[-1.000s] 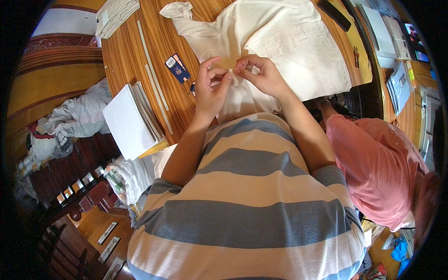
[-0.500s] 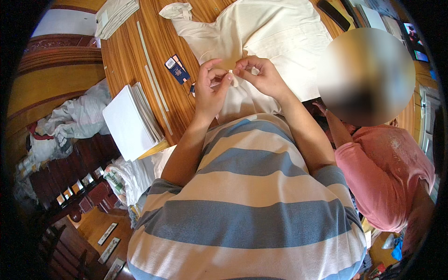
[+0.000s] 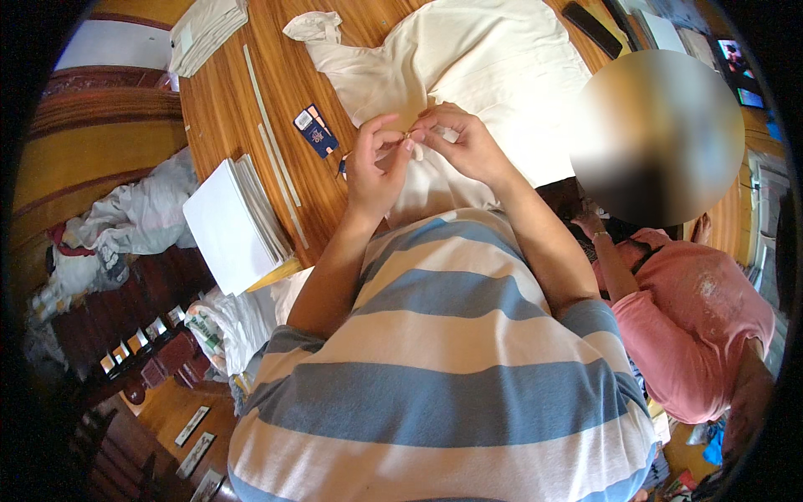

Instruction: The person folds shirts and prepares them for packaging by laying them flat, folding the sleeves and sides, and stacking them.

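A cream shirt [image 3: 493, 58] lies spread over the wooden table in front of me, its lower part reaching toward my body. Above it, my left hand [image 3: 374, 163] is closed in a pinch, thumb against fingertips. My right hand [image 3: 460, 140] is pinched too, its fingertips meeting the left ones. Between them shows a small gold-coloured piece [image 3: 408, 135], too tiny to make out fully; a bit of pale cloth hangs just below. Dark blue hang tags [image 3: 316, 134] with orange parts lie on the table to the left of my left hand.
White paper sheets [image 3: 234, 226] are stacked at the table's left edge. Folded cream garments [image 3: 207, 35] lie at the far left, and pale strips [image 3: 272, 125] run along the tabletop. A black case [image 3: 592, 29] sits far right. A person in a pink top [image 3: 694, 309] is close on my right.
Both hands stay together and shift slightly downward; the gold-coloured piece now shows at the fingertips, where a white bit showed before. The person at right has moved an arm.
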A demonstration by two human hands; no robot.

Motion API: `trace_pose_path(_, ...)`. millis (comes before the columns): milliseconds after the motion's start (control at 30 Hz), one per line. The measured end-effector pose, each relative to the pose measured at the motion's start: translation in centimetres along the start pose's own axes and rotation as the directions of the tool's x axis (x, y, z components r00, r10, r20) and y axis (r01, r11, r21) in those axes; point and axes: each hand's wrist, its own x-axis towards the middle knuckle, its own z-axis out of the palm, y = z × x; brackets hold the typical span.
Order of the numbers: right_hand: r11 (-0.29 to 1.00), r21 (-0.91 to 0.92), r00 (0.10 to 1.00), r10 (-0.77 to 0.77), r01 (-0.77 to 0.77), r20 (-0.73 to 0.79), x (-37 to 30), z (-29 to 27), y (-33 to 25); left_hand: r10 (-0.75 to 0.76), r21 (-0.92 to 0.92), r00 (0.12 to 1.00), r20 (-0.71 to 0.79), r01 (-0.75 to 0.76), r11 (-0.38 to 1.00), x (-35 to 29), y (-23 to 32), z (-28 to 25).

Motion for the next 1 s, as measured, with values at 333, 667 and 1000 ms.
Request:
trace_pose_path(333,0.994,-0.066,0.986,-0.095,0.087,-0.135,-1.0,0.0,3.6,-0.005,-0.076,0.999,0.047,0.009,0.997,0.8,-5.2,0.9)
trace_pose_path(667,0.977,-0.207,0.971,-0.093,0.046,-0.221,-1.7,0.7,2.1,-0.029,0.080,0.994,0.102,0.021,0.997,1.0,-4.9,-0.4)
trace_pose_path(1000,0.971,-0.235,0.971,-0.097,0.045,-0.216,-2.5,0.4,1.5,0.019,0.122,0.988,0.152,-0.038,0.992,0.8,-3.9,-0.3)
